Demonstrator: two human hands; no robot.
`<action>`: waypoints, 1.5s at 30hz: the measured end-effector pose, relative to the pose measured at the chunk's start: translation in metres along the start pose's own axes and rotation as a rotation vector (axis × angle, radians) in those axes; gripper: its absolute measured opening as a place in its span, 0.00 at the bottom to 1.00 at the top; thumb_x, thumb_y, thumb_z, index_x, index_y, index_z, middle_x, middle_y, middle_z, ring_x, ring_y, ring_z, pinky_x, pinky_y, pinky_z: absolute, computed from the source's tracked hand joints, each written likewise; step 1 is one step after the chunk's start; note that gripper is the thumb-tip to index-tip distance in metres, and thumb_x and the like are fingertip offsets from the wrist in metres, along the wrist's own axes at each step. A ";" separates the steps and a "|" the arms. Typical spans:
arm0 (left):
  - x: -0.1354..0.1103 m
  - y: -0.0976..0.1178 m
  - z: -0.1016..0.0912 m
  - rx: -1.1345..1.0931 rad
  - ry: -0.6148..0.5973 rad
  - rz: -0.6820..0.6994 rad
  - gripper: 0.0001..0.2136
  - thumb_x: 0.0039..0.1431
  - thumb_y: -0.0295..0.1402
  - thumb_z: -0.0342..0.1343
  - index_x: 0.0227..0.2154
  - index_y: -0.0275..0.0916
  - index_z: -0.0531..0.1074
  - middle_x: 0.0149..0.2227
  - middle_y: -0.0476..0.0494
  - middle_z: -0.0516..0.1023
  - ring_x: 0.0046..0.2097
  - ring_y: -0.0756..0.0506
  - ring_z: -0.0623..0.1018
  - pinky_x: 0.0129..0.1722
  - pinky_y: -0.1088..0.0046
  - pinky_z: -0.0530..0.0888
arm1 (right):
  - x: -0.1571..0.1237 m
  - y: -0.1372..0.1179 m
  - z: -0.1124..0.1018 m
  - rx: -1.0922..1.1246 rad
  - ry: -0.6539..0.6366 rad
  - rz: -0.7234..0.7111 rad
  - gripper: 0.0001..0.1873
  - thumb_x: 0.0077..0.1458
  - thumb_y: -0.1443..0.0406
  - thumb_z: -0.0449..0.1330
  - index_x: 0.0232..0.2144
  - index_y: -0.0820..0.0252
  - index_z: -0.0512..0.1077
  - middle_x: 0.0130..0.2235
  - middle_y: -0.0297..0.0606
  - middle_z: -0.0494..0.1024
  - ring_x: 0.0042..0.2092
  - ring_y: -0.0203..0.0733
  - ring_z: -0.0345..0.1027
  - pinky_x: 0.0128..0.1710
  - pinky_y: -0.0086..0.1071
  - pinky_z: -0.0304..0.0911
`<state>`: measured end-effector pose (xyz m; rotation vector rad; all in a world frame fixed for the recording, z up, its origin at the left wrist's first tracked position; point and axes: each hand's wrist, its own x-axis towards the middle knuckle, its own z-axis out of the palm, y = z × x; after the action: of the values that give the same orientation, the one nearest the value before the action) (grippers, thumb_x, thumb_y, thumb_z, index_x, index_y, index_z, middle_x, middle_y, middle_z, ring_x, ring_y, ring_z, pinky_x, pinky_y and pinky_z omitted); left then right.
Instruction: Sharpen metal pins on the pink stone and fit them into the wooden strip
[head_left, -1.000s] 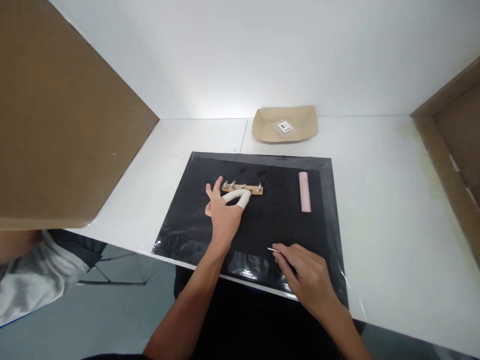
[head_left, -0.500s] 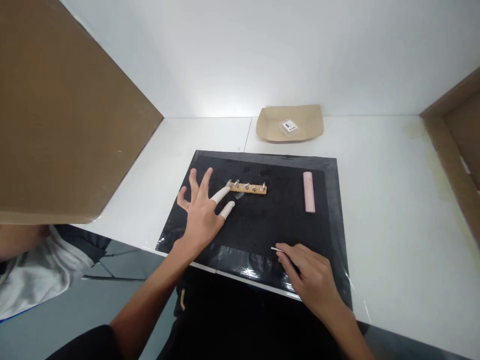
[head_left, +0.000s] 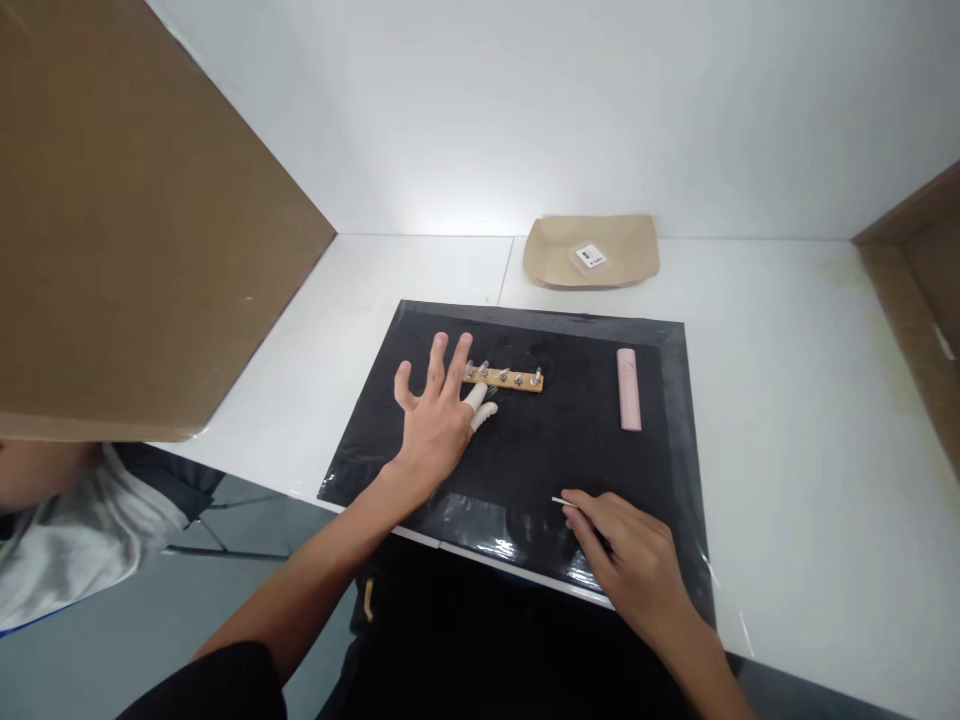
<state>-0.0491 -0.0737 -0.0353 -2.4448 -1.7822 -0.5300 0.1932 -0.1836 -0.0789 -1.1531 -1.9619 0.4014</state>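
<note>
My left hand point(head_left: 439, 425) is over the black mat, its thumb and index finger covered by white finger cots. Those two fingertips are close together beside a small clear piece point(head_left: 493, 391); whether they touch it I cannot tell. The other fingers are spread. Just beyond them lies a narrow wooden strip point(head_left: 529, 382) with several upright metal-and-clear fittings point(head_left: 503, 375), its left end partly behind my fingers. Low on the right, my right hand point(head_left: 634, 550) is closed in a pinch on a thin white stick point(head_left: 562, 501), which points left.
A pink, bar-shaped object point(head_left: 629, 390) lies at the right of the black mat point(head_left: 555, 450). Behind the mat, a cardboard tray point(head_left: 637, 262) holds a small clear case point(head_left: 588, 258) with a label. Brown panels point(head_left: 150, 220) flank the white table. Another person's arm shows at far left.
My left hand has moved right and its thumb and index finger have drawn together by the clear piece. My right hand keeps its pinch on the stick. The view has shifted slightly.
</note>
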 end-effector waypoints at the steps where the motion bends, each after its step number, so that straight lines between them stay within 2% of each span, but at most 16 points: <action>1: 0.001 0.000 0.001 0.019 -0.012 0.014 0.05 0.66 0.33 0.62 0.40 0.46 0.82 0.74 0.42 0.59 0.76 0.28 0.55 0.71 0.34 0.40 | 0.000 0.000 0.000 -0.005 0.003 -0.005 0.10 0.68 0.73 0.60 0.51 0.63 0.73 0.35 0.35 0.81 0.32 0.35 0.73 0.34 0.31 0.68; 4: 0.001 0.001 0.003 0.082 -0.021 0.019 0.08 0.67 0.30 0.60 0.33 0.42 0.82 0.74 0.40 0.59 0.76 0.27 0.54 0.70 0.33 0.39 | 0.001 0.000 0.000 -0.005 0.001 -0.006 0.10 0.68 0.74 0.60 0.50 0.63 0.73 0.35 0.35 0.81 0.32 0.35 0.73 0.35 0.30 0.68; 9: -0.001 0.006 0.003 0.164 -0.052 0.052 0.09 0.66 0.30 0.59 0.31 0.41 0.83 0.74 0.42 0.59 0.76 0.28 0.52 0.72 0.36 0.33 | 0.000 0.000 0.000 0.010 0.001 -0.003 0.11 0.68 0.74 0.60 0.51 0.64 0.74 0.35 0.36 0.81 0.33 0.35 0.73 0.36 0.30 0.68; 12: -0.002 0.011 0.002 0.196 -0.022 0.037 0.10 0.66 0.31 0.59 0.29 0.41 0.83 0.73 0.43 0.62 0.76 0.29 0.54 0.72 0.39 0.31 | -0.002 0.001 0.000 0.012 -0.005 0.001 0.11 0.68 0.74 0.61 0.51 0.64 0.74 0.35 0.35 0.81 0.33 0.34 0.73 0.36 0.30 0.68; 15: -0.004 0.013 -0.002 0.187 0.033 -0.050 0.08 0.66 0.33 0.60 0.34 0.43 0.84 0.72 0.42 0.64 0.75 0.29 0.56 0.72 0.36 0.38 | -0.002 0.001 0.000 0.012 -0.007 0.002 0.11 0.68 0.74 0.61 0.51 0.64 0.74 0.36 0.35 0.81 0.33 0.34 0.73 0.37 0.30 0.68; 18: -0.007 0.012 -0.007 0.155 0.028 -0.107 0.08 0.67 0.35 0.60 0.35 0.45 0.84 0.72 0.41 0.65 0.75 0.27 0.55 0.70 0.32 0.45 | -0.001 0.001 0.001 0.011 -0.003 0.004 0.11 0.67 0.74 0.61 0.51 0.63 0.74 0.35 0.35 0.80 0.32 0.34 0.72 0.36 0.30 0.67; 25: -0.008 0.012 -0.006 0.158 -0.032 -0.110 0.09 0.69 0.36 0.57 0.40 0.46 0.83 0.73 0.40 0.61 0.76 0.26 0.54 0.67 0.28 0.50 | 0.000 0.000 0.001 -0.001 0.001 -0.003 0.10 0.68 0.74 0.61 0.50 0.65 0.74 0.34 0.35 0.80 0.32 0.34 0.72 0.35 0.30 0.67; 30: 0.000 0.010 0.002 0.167 -0.110 -0.066 0.11 0.69 0.33 0.56 0.35 0.41 0.84 0.75 0.38 0.54 0.76 0.25 0.49 0.69 0.27 0.45 | -0.001 0.000 0.000 0.001 0.004 -0.004 0.11 0.68 0.74 0.61 0.50 0.64 0.74 0.35 0.36 0.81 0.33 0.35 0.73 0.36 0.30 0.68; 35: 0.008 0.011 0.003 0.138 -0.134 -0.036 0.11 0.68 0.31 0.56 0.34 0.40 0.83 0.75 0.40 0.56 0.77 0.26 0.49 0.70 0.29 0.39 | 0.001 0.000 0.000 0.002 -0.002 -0.004 0.10 0.68 0.74 0.60 0.50 0.64 0.74 0.35 0.36 0.81 0.32 0.35 0.73 0.35 0.30 0.67; 40: 0.008 0.019 -0.007 0.139 -0.130 -0.021 0.13 0.69 0.28 0.53 0.31 0.39 0.81 0.74 0.40 0.60 0.77 0.28 0.49 0.70 0.28 0.40 | 0.000 0.000 0.000 0.000 0.001 -0.005 0.10 0.68 0.74 0.60 0.50 0.64 0.74 0.35 0.36 0.81 0.33 0.35 0.73 0.36 0.30 0.67; 45: 0.010 0.031 -0.027 0.012 -0.102 -0.188 0.08 0.68 0.34 0.58 0.35 0.46 0.83 0.72 0.44 0.64 0.77 0.30 0.51 0.69 0.29 0.46 | -0.001 0.000 0.001 -0.011 0.002 -0.003 0.10 0.68 0.74 0.60 0.51 0.64 0.74 0.35 0.36 0.81 0.33 0.35 0.73 0.36 0.30 0.67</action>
<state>-0.0242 -0.0814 -0.0023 -2.3500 -2.0625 -0.4115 0.1933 -0.1842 -0.0800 -1.1563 -1.9659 0.3882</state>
